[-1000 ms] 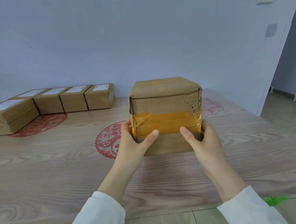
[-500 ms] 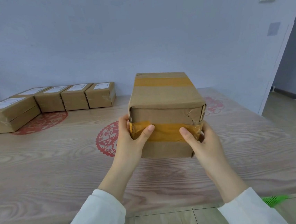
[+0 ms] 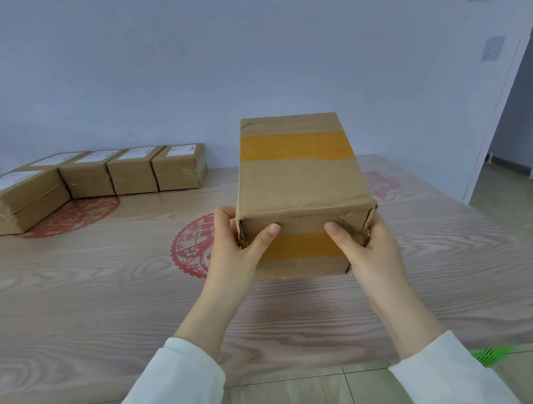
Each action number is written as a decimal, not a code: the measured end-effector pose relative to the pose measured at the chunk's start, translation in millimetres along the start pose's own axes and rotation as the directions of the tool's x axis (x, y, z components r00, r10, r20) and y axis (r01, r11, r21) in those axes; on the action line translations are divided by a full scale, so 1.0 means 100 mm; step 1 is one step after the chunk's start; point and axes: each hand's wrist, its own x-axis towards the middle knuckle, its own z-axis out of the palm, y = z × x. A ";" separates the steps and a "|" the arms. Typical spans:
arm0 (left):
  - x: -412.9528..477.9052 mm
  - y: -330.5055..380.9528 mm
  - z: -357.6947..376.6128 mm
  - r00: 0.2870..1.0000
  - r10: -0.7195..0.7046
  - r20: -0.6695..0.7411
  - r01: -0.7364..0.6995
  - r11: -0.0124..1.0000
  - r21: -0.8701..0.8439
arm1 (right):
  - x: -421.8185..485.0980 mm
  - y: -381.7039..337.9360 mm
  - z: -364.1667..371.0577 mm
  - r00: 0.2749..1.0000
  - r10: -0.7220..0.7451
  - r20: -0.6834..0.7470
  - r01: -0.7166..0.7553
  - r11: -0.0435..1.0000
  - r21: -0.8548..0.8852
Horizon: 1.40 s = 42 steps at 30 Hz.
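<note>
A brown cardboard box point(image 3: 301, 185) with bands of yellow tape is held above the wooden table point(image 3: 106, 315), tilted so its long top face points toward me. My left hand point(image 3: 237, 253) grips its near left corner, thumb across the front face. My right hand point(image 3: 367, 250) grips the near right corner, where the cardboard is torn, thumb also on the front. Fingers behind the box are hidden.
Several sealed brown boxes point(image 3: 132, 172) with white labels stand in a row at the table's far left, one larger box point(image 3: 14, 200) at the end. Red paper-cut decorations point(image 3: 194, 244) lie on the tabletop. A doorway opens at the right. A green object point(image 3: 488, 354) lies on the floor.
Both hands have lifted the box off the table and tipped it, so its top face with the yellow tape now shows. The grip stays at the same corners.
</note>
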 end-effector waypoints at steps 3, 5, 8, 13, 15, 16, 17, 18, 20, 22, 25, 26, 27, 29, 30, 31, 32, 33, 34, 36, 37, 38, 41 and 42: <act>-0.02 0.07 -0.01 1.000 -0.022 0.019 0.022 0.999 -0.030 | 0.00 0.01 0.00 0.999 -0.019 -0.025 0.018 0.999 -0.031; -0.01 0.09 -0.02 0.998 -0.058 0.021 0.059 0.996 -0.067 | -0.01 0.03 -0.01 0.999 -0.024 -0.032 0.022 0.999 -0.044; 0.03 0.04 -0.04 0.993 -0.117 0.013 0.118 0.987 -0.106 | -0.02 0.03 -0.03 1.000 -0.004 0.009 0.004 1.000 -0.029; 0.03 -0.03 -0.04 0.993 -0.111 0.032 0.114 0.987 -0.114 | -0.05 -0.01 -0.05 0.995 0.055 0.088 -0.056 0.998 0.014; 0.03 -0.06 -0.04 0.993 -0.117 0.031 0.119 0.986 -0.117 | -0.05 -0.03 -0.07 0.989 0.087 0.122 -0.091 0.995 0.027; 0.03 -0.05 -0.04 0.992 -0.121 0.032 0.124 0.986 -0.112 | -0.05 -0.03 -0.07 0.986 0.100 0.135 -0.106 0.994 0.036; 0.03 -0.04 -0.03 0.992 -0.123 0.032 0.126 0.987 -0.104 | -0.05 -0.02 -0.07 0.983 0.111 0.143 -0.119 0.992 0.047; 0.04 -0.03 -0.02 0.992 -0.121 0.025 0.123 0.988 -0.095 | -0.05 0.00 -0.07 0.982 0.116 0.147 -0.126 0.990 0.059; 0.04 -0.01 -0.02 0.993 -0.116 -0.010 0.115 0.990 -0.080 | -0.05 0.00 -0.06 0.982 0.105 0.156 -0.118 0.990 0.075; 0.05 -0.01 -0.03 0.993 -0.118 -0.027 0.115 0.990 -0.078 | -0.06 0.01 -0.05 0.982 0.089 0.165 -0.102 0.992 0.075; 0.05 -0.04 -0.06 0.993 -0.115 0.027 0.117 0.991 -0.070 | -0.05 0.01 -0.03 0.986 0.083 0.147 -0.092 0.994 0.052; 0.04 -0.05 -0.06 0.993 -0.112 0.049 0.115 0.991 -0.065 | -0.05 0.03 -0.03 0.987 0.086 0.135 -0.091 0.995 0.037; 0.04 -0.06 -0.07 0.991 -0.112 0.067 0.116 0.991 -0.065 | -0.04 0.04 -0.02 0.988 0.089 0.123 -0.093 0.995 0.024; 0.05 -0.06 -0.08 0.990 -0.109 0.095 0.114 0.992 -0.049 | -0.04 0.07 -0.03 0.990 0.092 0.110 -0.093 0.996 0.008; 0.05 -0.05 -0.08 0.991 -0.099 0.095 0.102 0.994 -0.026 | -0.04 0.08 -0.03 0.990 0.089 0.106 -0.090 0.996 0.002; 0.05 -0.04 -0.07 0.993 -0.087 0.084 0.088 0.996 -0.008 | -0.03 0.08 -0.03 0.991 0.081 0.103 -0.080 0.997 -0.008; 0.06 -0.03 -0.07 0.994 -0.087 0.068 0.088 0.996 -0.006 | -0.03 0.08 -0.03 0.992 0.072 0.101 -0.071 0.997 -0.017; 0.06 -0.03 -0.07 0.994 -0.096 0.061 0.097 0.995 -0.012 | -0.03 0.07 -0.03 0.992 0.067 0.103 -0.065 0.998 -0.017; 0.06 -0.04 -0.07 0.992 -0.103 0.067 0.104 0.994 -0.014 | -0.04 0.05 -0.04 0.992 0.066 0.104 -0.066 0.998 -0.008; 0.04 -0.06 -0.06 0.989 -0.104 0.106 0.104 0.995 0.003 | -0.04 0.03 -0.05 0.993 0.067 0.092 -0.067 0.998 -0.003; 0.03 -0.06 -0.06 0.988 -0.103 0.118 0.103 0.995 0.004 | -0.03 0.04 -0.05 0.994 0.066 0.085 -0.064 0.998 -0.023; 0.04 -0.06 -0.06 0.988 -0.103 0.116 0.104 0.995 0.000 | -0.04 0.03 -0.05 0.994 0.065 0.082 -0.062 0.997 -0.044; 0.06 -0.04 -0.07 0.994 -0.086 0.063 0.088 0.996 -0.023 | -0.05 0.07 -0.03 0.995 0.051 0.086 -0.046 0.997 -0.062; 0.06 -0.04 -0.07 0.996 -0.079 0.049 0.080 0.996 -0.031 | -0.06 0.06 -0.02 0.995 0.049 0.089 -0.044 0.998 -0.054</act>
